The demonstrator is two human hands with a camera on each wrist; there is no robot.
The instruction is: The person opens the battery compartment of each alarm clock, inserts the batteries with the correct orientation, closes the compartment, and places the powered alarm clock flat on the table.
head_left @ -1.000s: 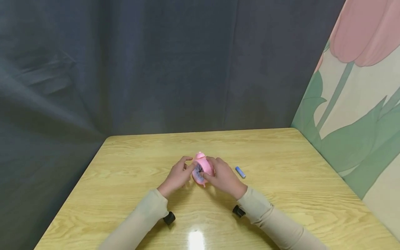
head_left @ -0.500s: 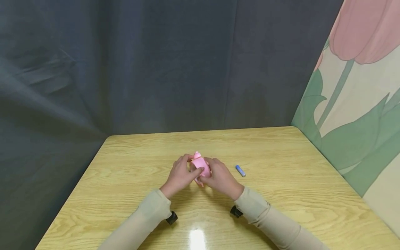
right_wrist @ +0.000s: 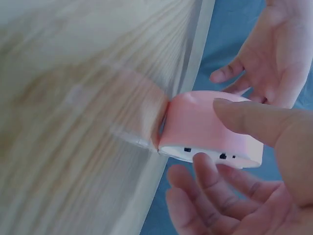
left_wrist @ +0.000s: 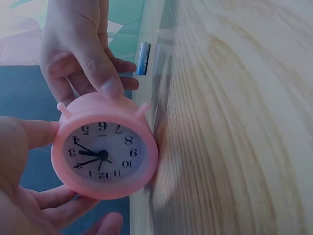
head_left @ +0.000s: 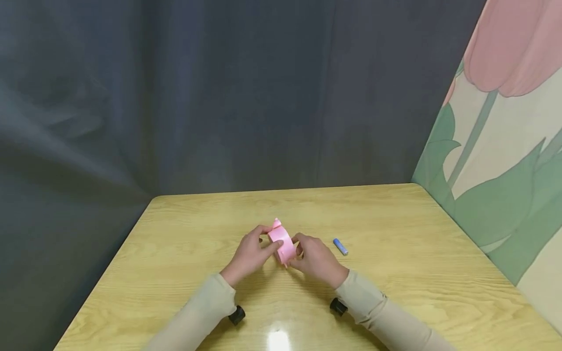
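A pink alarm clock [head_left: 282, 244] stands tilted at the table's middle, between both hands. My left hand [head_left: 248, 253] grips it, thumb on the side and fingers at the opposite part of its rim. In the left wrist view the clock face [left_wrist: 104, 152] shows dark numerals and black hands, upside down. My right hand [head_left: 319, 259] holds it from the right. Its thumb [right_wrist: 239, 115] lies on the pink casing, and curled fingertips are at the white back [right_wrist: 195, 153], which carries small black parts. A blue battery [head_left: 340, 246] lies to the right of the right hand.
The wooden table [head_left: 395, 273] reaches back to a dark curtain [head_left: 263, 97]. On the right stands a panel with a painted tulip [head_left: 505, 161]. A black wrist camera [head_left: 237, 315] hangs under the left sleeve, and another black camera [head_left: 338, 306] under the right.
The clock has turned so its pink side faces up and its face no longer shows in the head view. The right hand has drawn slightly right, its fingers now at the clock's back.
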